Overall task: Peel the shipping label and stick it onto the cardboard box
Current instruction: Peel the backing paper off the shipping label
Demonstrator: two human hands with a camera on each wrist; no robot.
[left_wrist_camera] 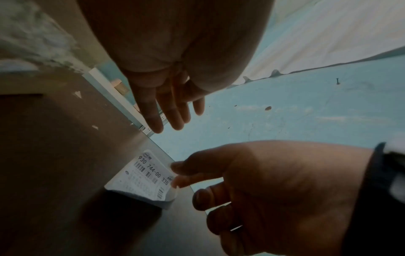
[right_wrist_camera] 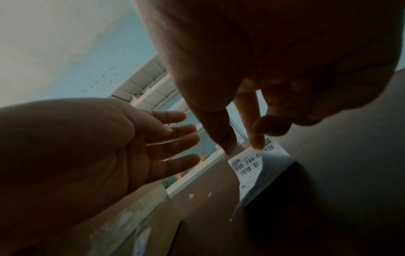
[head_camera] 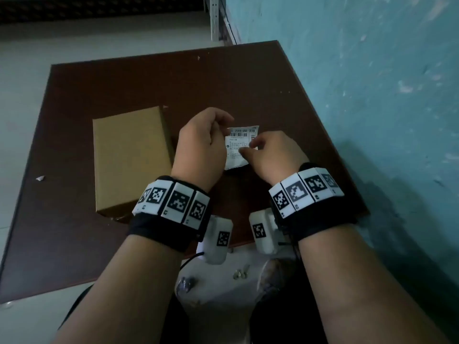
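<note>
right hand (head_camera: 270,155) pinches shipping label (head_camera: 239,145) above table (head_camera: 124,78); left hand (head_camera: 201,145) released, fingers spread; cardboard box (head_camera: 131,157) left.

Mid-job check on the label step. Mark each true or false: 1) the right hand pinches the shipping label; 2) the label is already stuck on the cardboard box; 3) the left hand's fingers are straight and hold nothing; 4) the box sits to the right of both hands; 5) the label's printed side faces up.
1) The right hand pinches the shipping label: true.
2) Label already on the cardboard box: false; it is held apart from the box, above the table.
3) The left hand is straight-fingered and holds nothing: true, per the wrist views.
4) Box right of both hands: false; it lies to their left.
5) Printed side up: true.
</note>
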